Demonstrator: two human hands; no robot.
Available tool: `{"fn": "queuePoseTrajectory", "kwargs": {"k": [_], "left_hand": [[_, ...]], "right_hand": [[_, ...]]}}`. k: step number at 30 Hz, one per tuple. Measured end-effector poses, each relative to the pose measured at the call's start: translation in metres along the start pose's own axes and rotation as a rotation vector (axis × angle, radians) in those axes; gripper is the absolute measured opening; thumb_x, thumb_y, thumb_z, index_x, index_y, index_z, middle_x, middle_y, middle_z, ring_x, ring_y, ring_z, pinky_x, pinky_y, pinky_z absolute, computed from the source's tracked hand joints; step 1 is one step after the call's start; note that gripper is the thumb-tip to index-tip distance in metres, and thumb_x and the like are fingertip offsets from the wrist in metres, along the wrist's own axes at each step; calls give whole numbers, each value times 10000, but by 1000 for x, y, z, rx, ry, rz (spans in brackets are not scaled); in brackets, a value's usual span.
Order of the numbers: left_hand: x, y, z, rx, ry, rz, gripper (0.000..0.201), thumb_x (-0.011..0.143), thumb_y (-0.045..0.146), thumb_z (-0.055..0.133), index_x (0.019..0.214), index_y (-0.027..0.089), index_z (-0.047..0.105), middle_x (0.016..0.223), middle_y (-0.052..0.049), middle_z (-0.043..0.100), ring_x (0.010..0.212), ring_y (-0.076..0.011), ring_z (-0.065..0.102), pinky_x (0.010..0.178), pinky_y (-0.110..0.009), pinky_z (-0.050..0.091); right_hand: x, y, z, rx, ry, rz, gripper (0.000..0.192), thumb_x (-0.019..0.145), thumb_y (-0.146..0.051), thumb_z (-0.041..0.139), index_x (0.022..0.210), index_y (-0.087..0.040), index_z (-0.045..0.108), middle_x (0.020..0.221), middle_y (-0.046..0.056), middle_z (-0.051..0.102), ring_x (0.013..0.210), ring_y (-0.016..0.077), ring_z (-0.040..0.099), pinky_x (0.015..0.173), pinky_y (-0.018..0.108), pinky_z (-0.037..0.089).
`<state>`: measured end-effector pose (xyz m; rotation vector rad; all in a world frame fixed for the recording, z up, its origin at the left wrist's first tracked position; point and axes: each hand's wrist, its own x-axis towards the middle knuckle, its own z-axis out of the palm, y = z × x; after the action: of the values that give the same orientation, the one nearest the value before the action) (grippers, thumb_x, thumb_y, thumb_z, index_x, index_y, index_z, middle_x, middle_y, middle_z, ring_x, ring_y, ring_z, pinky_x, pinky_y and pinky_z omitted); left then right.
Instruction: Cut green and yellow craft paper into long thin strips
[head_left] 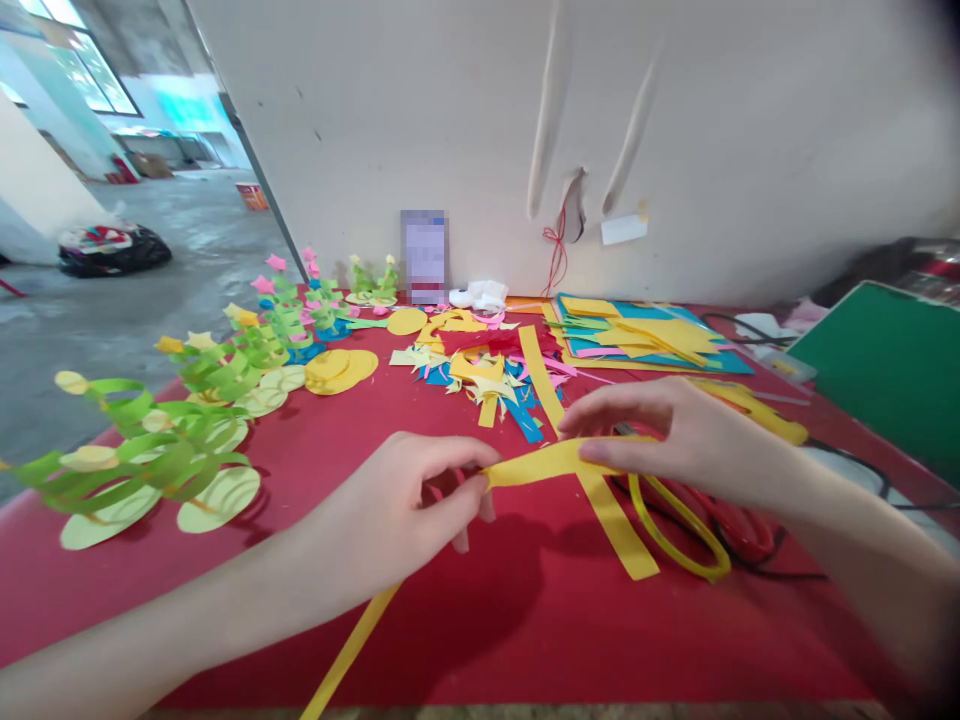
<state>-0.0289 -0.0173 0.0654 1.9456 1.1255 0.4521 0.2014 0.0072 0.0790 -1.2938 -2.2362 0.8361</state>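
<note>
Red table point(525, 620); pale wall point(750, 130) behind

Paper-craft workshop in a bare industrial hall, red worktop point(525, 620) strewn with coloured paper scraps point(487, 375), row of finished green paper trees point(217, 370), stacked paper sheets point(637, 340), concrete floor point(150, 290), plain wall point(450, 120).

My left hand point(390, 505) comes in from the lower left on a bare forearm, thumb and forefinger pressed together in a pinching grip, the other fingers curled under. My right hand point(675, 430) reaches in from the right, palm down, fingers extended leftward, thumb tucked beneath them.
</note>
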Motion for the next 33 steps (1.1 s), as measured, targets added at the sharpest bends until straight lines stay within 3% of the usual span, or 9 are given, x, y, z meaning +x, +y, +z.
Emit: {"fn": "queuePoseTrajectory", "kwargs": {"k": [5, 11, 18, 22, 26, 30, 33], "left_hand": [[-1, -5, 1, 13, 48, 55, 194, 825, 172, 377, 881, 196, 561, 601, 30, 594, 546, -107, 593, 534, -181, 464], [0, 3, -2, 68, 26, 48, 191, 809, 161, 386, 802, 182, 576, 616, 22, 602, 543, -107, 580, 545, -187, 469], [-1, -1, -1, 133, 55, 105, 198, 815, 151, 380, 868, 187, 568, 651, 19, 614, 556, -107, 580, 547, -188, 469], [-2, -1, 0, 208, 77, 149, 208, 800, 155, 412, 876, 213, 597, 682, 35, 647, 636, -116, 603, 603, -188, 466], [-1, -5, 6, 234, 111, 222, 174, 807, 256, 461, 848, 253, 630, 805, 43, 680, 685, -119, 617, 584, -173, 460], [-1, -7, 11, 165, 51, 171, 209, 814, 344, 464, 828, 254, 652, 767, 43, 687, 648, -119, 616, 553, -177, 453], [-2, -6, 10, 76, 4, 114, 232, 819, 341, 453, 776, 245, 659, 702, 57, 679, 604, -103, 604, 545, -165, 445]], "right_hand": [[-1, -2, -2, -7, -59, -31, 204, 672, -280, 628, 874, -263, 649, 838, -5, 664, 761, 178, 603, 586, 234, 479], [-3, -2, -3, -43, -70, -64, 192, 645, -292, 653, 836, -297, 666, 773, -41, 672, 701, 174, 610, 569, 224, 481], [-4, 1, 1, -69, -41, -30, 164, 677, -366, 614, 787, -272, 692, 683, -21, 674, 566, 157, 581, 450, 226, 429], [-4, -3, 2, -14, -148, 45, 191, 715, -388, 563, 718, -252, 697, 579, -5, 645, 507, 143, 555, 412, 223, 391], [-7, -13, 10, 163, -273, 103, 176, 740, -319, 537, 712, -238, 690, 587, -3, 651, 535, 131, 578, 477, 207, 436], [-9, -18, 19, 315, -358, 140, 187, 759, -288, 507, 731, -213, 676, 619, 8, 649, 553, 120, 581, 519, 196, 466], [-10, -18, 23, 266, -331, 109, 192, 761, -318, 507, 778, -224, 674, 644, 5, 644, 566, 123, 571, 510, 197, 452]]}}
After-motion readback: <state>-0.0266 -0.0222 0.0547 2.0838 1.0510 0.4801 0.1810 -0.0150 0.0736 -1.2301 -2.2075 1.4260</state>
